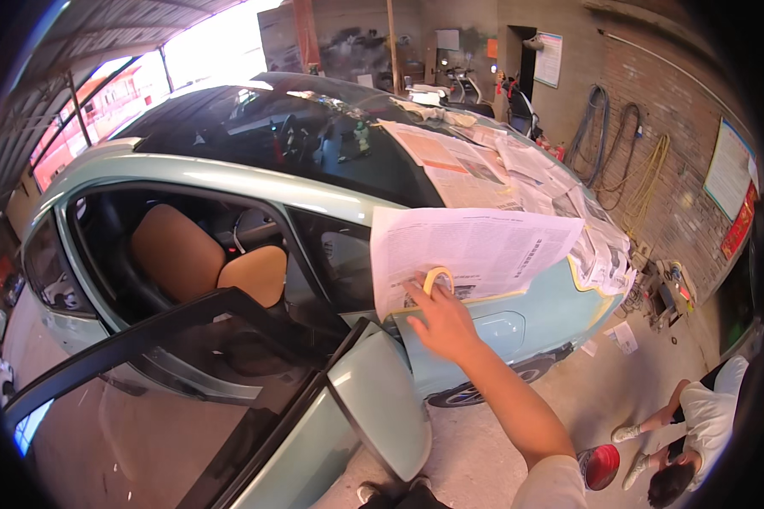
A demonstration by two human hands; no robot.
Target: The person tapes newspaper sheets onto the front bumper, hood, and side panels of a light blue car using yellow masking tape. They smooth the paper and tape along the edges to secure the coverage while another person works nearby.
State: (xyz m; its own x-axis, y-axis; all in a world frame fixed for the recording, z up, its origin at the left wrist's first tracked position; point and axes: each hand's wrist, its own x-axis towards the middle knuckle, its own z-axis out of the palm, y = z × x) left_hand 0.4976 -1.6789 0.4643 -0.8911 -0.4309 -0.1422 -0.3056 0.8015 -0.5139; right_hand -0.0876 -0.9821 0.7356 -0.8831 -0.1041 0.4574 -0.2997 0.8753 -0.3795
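My right hand [441,324] reaches up to a large sheet of newspaper [475,242] along the side of a pale green car. A roll of yellow masking tape [438,278] is at its fingers, which appear curled around it against the sheet. The sheet's lower edge meets a pale blue body panel [547,297] above a wheel [492,386], and a yellowish strip runs along part of that edge. More newspaper [526,165] covers the car beyond the dark glass [289,127]. My left hand is out of view.
An open car door [365,399] stands in front of me on the left, beside a tan seat [174,250]. At lower right a person [709,416] bends near a red bucket [601,467]. Hoses [590,127] hang on the brick wall; clutter [662,293] lies below.
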